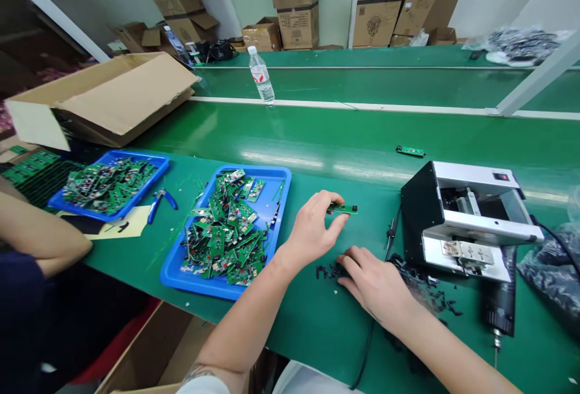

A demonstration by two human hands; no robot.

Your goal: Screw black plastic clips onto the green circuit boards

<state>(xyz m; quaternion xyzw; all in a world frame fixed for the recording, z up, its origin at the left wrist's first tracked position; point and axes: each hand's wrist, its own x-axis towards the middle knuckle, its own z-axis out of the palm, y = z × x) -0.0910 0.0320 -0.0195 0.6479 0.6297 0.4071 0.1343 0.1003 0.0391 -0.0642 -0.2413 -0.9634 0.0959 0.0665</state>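
My left hand point(316, 228) pinches a small green circuit board point(345, 208) between thumb and fingers, above the green table. Lower and to the right, my right hand point(374, 285) rests near the table, its thumb and fingertips apart at a few small black plastic pieces point(327, 272). More of these black pieces point(435, 297) lie in a loose heap to its right, partly hidden by my forearm. Left of my hands, a blue tray point(286, 191) holds a pile of circuit boards point(226, 231).
A silver and black machine point(480, 219) stands at right beside a black electric screwdriver point(499, 303). One board point(410, 151) lies farther back. A second blue tray point(158, 167), blue-handled cutters point(159, 203), a water bottle point(261, 77), a carton point(127, 98) and a co-worker's arm point(40, 225) are also around.
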